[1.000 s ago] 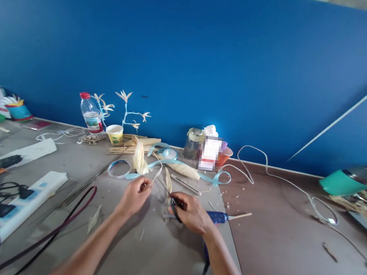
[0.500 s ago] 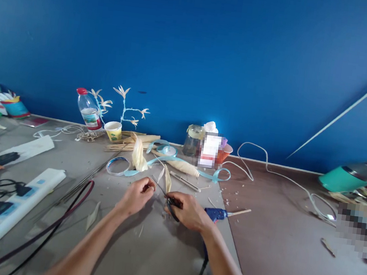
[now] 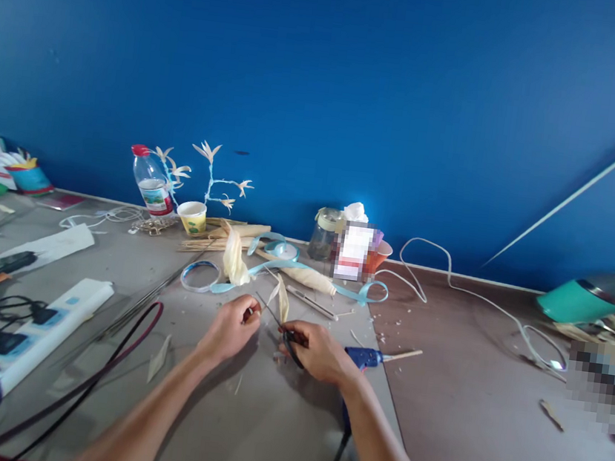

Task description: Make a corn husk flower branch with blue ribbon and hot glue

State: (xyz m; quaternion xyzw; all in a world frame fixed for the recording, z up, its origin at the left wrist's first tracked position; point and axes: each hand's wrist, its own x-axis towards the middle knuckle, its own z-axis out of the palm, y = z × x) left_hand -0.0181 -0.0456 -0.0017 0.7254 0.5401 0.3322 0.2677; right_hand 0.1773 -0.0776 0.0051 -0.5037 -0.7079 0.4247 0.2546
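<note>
My left hand (image 3: 231, 329) is closed in a pinch on a thin pale strip of corn husk (image 3: 280, 298) that stands up between my hands. My right hand (image 3: 318, 351) grips black-handled scissors (image 3: 289, 342), whose blades point up-left toward the husk strip. Both hands hover just above the grey table (image 3: 255, 426) near its middle. A blue glue gun (image 3: 364, 356) lies right beside my right wrist, its nozzle pointing right.
Light-blue ribbon (image 3: 281, 265), corn husks and a ribbon roll (image 3: 199, 275) lie beyond my hands. A water bottle (image 3: 148, 181), yellow cup (image 3: 192, 217), husk-flower twig, jar and orange cup line the blue wall. A white power strip (image 3: 30, 342) with cables and a black glue gun sit left; a white cord runs right.
Both hands edged slightly away from me, still holding the husk strip and scissors. The view shifted a little; otherwise nothing on the table moved.
</note>
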